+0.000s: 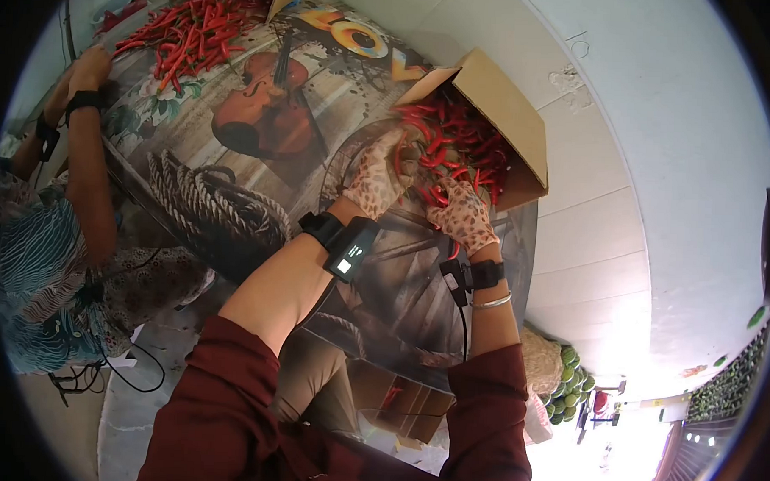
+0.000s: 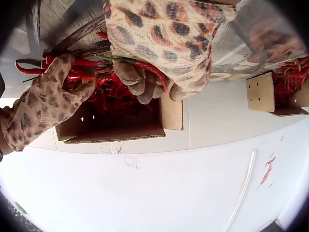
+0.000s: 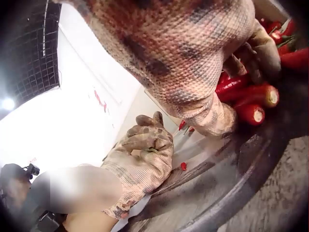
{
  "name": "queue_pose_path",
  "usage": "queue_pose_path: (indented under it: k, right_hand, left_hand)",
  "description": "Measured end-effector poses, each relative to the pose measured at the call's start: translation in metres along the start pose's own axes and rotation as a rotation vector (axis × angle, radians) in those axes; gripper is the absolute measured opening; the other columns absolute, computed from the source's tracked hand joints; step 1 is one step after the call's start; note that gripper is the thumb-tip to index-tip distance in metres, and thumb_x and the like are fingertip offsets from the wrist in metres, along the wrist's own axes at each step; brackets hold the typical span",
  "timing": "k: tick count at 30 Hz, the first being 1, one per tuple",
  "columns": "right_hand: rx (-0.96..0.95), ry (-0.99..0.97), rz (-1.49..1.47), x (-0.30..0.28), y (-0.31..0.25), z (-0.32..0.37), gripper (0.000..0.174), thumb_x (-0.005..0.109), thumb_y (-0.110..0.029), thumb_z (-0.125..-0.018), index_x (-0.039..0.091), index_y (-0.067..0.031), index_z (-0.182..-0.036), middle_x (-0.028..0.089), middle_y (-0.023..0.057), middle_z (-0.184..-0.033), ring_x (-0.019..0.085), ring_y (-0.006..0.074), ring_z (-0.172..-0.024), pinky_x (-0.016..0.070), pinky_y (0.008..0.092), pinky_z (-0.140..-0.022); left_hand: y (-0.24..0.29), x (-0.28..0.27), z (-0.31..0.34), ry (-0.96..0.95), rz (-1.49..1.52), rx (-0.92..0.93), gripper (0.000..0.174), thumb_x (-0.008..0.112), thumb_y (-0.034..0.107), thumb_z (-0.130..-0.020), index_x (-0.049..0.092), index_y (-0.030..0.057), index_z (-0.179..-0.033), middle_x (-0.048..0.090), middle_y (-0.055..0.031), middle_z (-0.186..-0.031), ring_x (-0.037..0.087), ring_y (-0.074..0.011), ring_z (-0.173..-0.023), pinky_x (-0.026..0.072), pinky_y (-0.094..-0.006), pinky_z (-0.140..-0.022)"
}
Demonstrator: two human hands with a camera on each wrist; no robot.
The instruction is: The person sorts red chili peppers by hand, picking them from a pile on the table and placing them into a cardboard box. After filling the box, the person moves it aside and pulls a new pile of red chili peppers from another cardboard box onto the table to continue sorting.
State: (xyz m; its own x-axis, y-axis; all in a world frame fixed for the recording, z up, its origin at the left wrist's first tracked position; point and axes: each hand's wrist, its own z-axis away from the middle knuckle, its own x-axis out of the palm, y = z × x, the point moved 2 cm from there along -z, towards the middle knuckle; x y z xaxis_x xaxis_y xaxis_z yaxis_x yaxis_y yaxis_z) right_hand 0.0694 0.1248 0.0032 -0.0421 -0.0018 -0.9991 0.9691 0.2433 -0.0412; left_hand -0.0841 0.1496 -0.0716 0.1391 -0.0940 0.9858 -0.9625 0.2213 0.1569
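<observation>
Hands are seen deep in the red chillies (image 1: pixel 456 145) right now: slim, glossy, bright red pods with thin green stems, heaped in a tangle just ahead of the fingertips. A few with cut ends are shown in the right wrist view. A single chilli (image 2: pixel 150 70), red with a green stem, is gripped in the left hand (image 1: pixel 377 179), whose fingers are curled tightly around it. A small bunch from the heap is clutched by the right hand (image 1: pixel 464 216), thumb and fingers closed over the pods.

Both hands are covered by spotted, leopard-print gloves, soiled at the fingertips. Their backs are turned up toward the head camera, and the right hand is held just beside the left, the two nearly touching. Both forearms are stretched forward out of dark red sleeves, and a black band with a small device is worn on each wrist.

The heap is held by a cardboard box (image 1: pixel 512 118) tipped on its side, its open mouth turned toward the hands. Under the hands, a printed table cover (image 1: pixel 262 109) with a violin picture is spread. Well off to the left of the left hand, a second heap of chillies (image 1: pixel 193 30) is spread out, with another person's hand (image 1: pixel 93 63) at its edge. Beyond the right hand, a pale tiled surface (image 1: pixel 659 165) is seen.
</observation>
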Motion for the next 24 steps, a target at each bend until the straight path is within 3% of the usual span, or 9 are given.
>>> queue_pose_path:
  k: [4,6,9,12,16,18,21,22,24]
  right_hand:
    - [0.043,-0.060,-0.018,0.000,0.003,0.010,0.053,0.065,-0.025,-0.071,0.053,-0.0067,-0.120,0.053,0.0174,-0.121,0.054,0.0322,-0.110,0.0434,0.0396,-0.092]
    - [-0.005,0.047,-0.039,0.004,0.005,0.013,0.050,0.064,-0.024,-0.071,0.054,-0.0061,-0.117,0.057,0.0161,-0.115,0.056,0.0313,-0.105,0.0448,0.0391,-0.089]
    - [-0.046,0.078,-0.037,0.007,0.007,0.014,0.049,0.064,-0.023,-0.071,0.055,-0.0058,-0.115,0.059,0.0151,-0.112,0.057,0.0310,-0.103,0.0453,0.0381,-0.088]
    - [0.027,0.044,-0.118,0.004,0.006,0.014,0.048,0.065,-0.023,-0.070,0.056,-0.0060,-0.114,0.060,0.0148,-0.110,0.058,0.0310,-0.102,0.0456,0.0379,-0.088]
    - [-0.021,0.097,-0.157,0.007,0.015,0.016,0.051,0.064,-0.022,-0.070,0.054,-0.0064,-0.117,0.062,0.0164,-0.106,0.060,0.0316,-0.099,0.0464,0.0364,-0.086]
    - [-0.070,0.110,-0.019,0.008,0.014,0.015,0.051,0.063,-0.021,-0.071,0.052,-0.0040,-0.117,0.062,0.0187,-0.104,0.059,0.0329,-0.098,0.0466,0.0382,-0.085]
    - [-0.088,0.211,0.125,0.010,-0.002,0.019,0.049,0.062,-0.020,-0.072,0.051,-0.0009,-0.115,0.061,0.0215,-0.102,0.059,0.0353,-0.098,0.0465,0.0400,-0.084]
    - [0.038,0.043,-0.019,0.003,-0.007,0.017,0.049,0.060,-0.019,-0.072,0.049,0.0011,-0.115,0.060,0.0232,-0.102,0.058,0.0375,-0.097,0.0461,0.0409,-0.085]
    - [0.027,0.141,0.025,0.015,-0.001,0.015,0.052,0.062,-0.018,-0.072,0.048,0.0006,-0.118,0.061,0.0220,-0.099,0.059,0.0366,-0.094,0.0466,0.0411,-0.083]
  left_hand:
    - [-0.003,0.000,-0.001,0.032,0.003,0.016,0.025,0.057,0.030,-0.089,0.058,0.0080,-0.101,0.057,-0.0004,-0.079,0.053,-0.0069,-0.060,0.0421,-0.0195,-0.047]
    - [-0.002,0.003,0.000,-0.007,-0.010,-0.029,0.025,0.058,0.029,-0.088,0.057,0.0074,-0.102,0.058,-0.0028,-0.081,0.053,-0.0080,-0.061,0.0427,-0.0200,-0.049]
    - [-0.006,0.006,0.003,0.036,-0.047,-0.042,0.025,0.054,0.026,-0.091,0.059,0.0059,-0.106,0.060,-0.0032,-0.081,0.056,-0.0134,-0.065,0.0463,-0.0232,-0.055]
    - [-0.009,0.007,0.001,-0.032,-0.019,-0.054,0.025,0.053,0.025,-0.092,0.058,0.0043,-0.105,0.061,-0.0048,-0.087,0.057,-0.0149,-0.071,0.0484,-0.0255,-0.060]
    - [-0.012,-0.001,-0.007,-0.034,-0.038,-0.062,0.024,0.053,0.025,-0.092,0.058,0.0041,-0.103,0.061,-0.0058,-0.091,0.059,-0.0165,-0.074,0.0499,-0.0280,-0.063]
    - [-0.011,-0.001,-0.008,-0.132,0.028,-0.143,0.024,0.052,0.025,-0.092,0.057,0.0041,-0.103,0.061,-0.0059,-0.091,0.059,-0.0173,-0.076,0.0508,-0.0298,-0.065]
    - [-0.008,0.007,0.008,-0.018,-0.036,-0.086,0.025,0.052,0.026,-0.092,0.057,0.0036,-0.103,0.060,-0.0059,-0.089,0.059,-0.0172,-0.077,0.0510,-0.0292,-0.067]
    - [-0.010,0.004,0.004,-0.095,-0.024,-0.101,0.025,0.052,0.027,-0.092,0.057,0.0039,-0.103,0.061,-0.0058,-0.087,0.060,-0.0172,-0.077,0.0513,-0.0289,-0.070]
    - [-0.011,0.004,-0.001,-0.069,-0.038,-0.077,0.025,0.052,0.026,-0.092,0.057,0.0041,-0.103,0.061,-0.0058,-0.087,0.060,-0.0173,-0.077,0.0517,-0.0288,-0.070]
